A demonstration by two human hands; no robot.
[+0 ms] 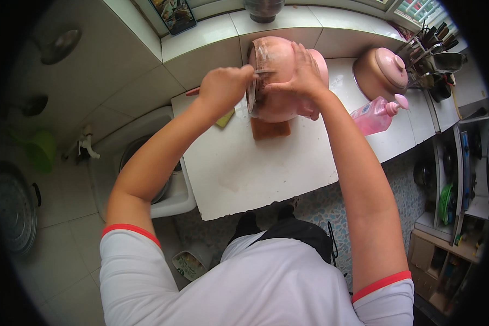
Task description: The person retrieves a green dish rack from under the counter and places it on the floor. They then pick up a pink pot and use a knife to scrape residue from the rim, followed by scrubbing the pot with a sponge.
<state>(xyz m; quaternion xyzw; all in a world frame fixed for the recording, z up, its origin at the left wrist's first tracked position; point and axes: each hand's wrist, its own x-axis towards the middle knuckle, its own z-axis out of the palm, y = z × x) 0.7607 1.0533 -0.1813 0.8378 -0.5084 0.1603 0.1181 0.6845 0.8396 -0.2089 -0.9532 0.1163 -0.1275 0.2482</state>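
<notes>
A pink pot (283,53) lies tipped on its side on the white countertop (261,175), its browned, scorched end towards the left. My left hand (227,83) is closed around a thin metal tool (265,71), whose end touches the stained band of the pot; the part inside the fist is hidden. My right hand (303,75) grips the pot's side with spread fingers. A brown block, perhaps a sponge (271,129), lies just below the pot, and a yellow-green piece (226,118) shows beside my left forearm. The pink pump bottle (375,116) stands right of my right forearm.
The sink (173,210) with a metal basin is at the left, below a tap (88,144). Another pink lidded pot (381,73) and a utensil rack (426,53) stand at the back right. A tiled ledge (281,18) runs behind; shelves (448,203) are at the right.
</notes>
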